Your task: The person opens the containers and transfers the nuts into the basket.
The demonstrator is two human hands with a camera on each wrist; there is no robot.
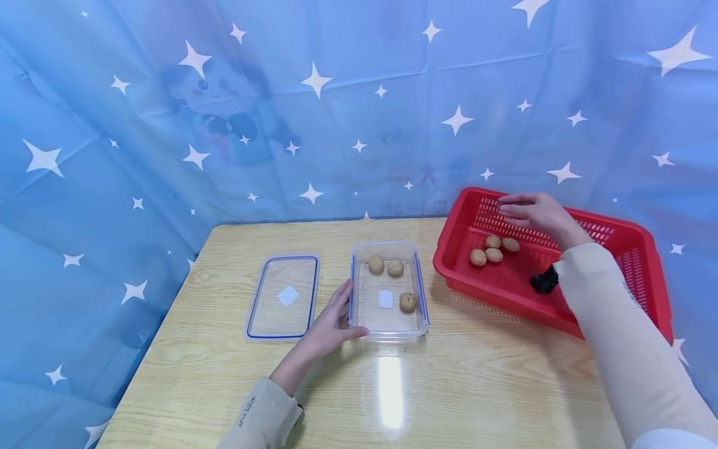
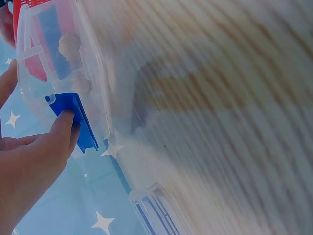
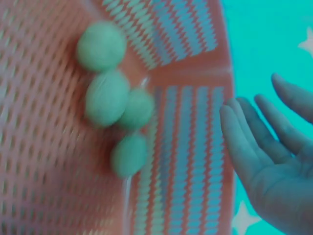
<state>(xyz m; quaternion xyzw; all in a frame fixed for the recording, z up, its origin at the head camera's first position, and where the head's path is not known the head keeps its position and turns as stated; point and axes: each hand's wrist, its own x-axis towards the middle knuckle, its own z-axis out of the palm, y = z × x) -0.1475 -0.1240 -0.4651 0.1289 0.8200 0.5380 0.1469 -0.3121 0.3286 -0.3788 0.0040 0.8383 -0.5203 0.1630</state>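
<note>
1. The left hand (image 1: 328, 327) rests against the left long wall of the clear container (image 1: 388, 291), which sits near the middle of the tabletop (image 1: 477, 386). The fingers lie along the wall and the thumb curls round the near left corner. In the left wrist view a fingertip presses the blue latch (image 2: 73, 120) on that wall, so the hand grips the box.

2. Three walnuts (image 1: 395, 268) lie inside the container: two touching side by side toward the far end, and one alone toward the near right.

3. The container's long axis runs from the near edge of the tabletop toward the far edge. Its lid (image 1: 283, 297) lies flat just to its left, parallel to it, with the left hand between the two.

4. The right hand (image 1: 535, 212) hovers over the far left part of the red basket (image 1: 645, 249), which stands at the right edge of the tabletop. Its fingers are spread and fairly straight and hold nothing, as the right wrist view confirms.

5. Four walnuts in the basket (image 1: 493, 249) lie clustered on the floor near its left wall, below and slightly nearer than the right hand's fingers. This hand is far closer to them than the left.

6. The basket sits right of the container, close to it but apart.
</note>
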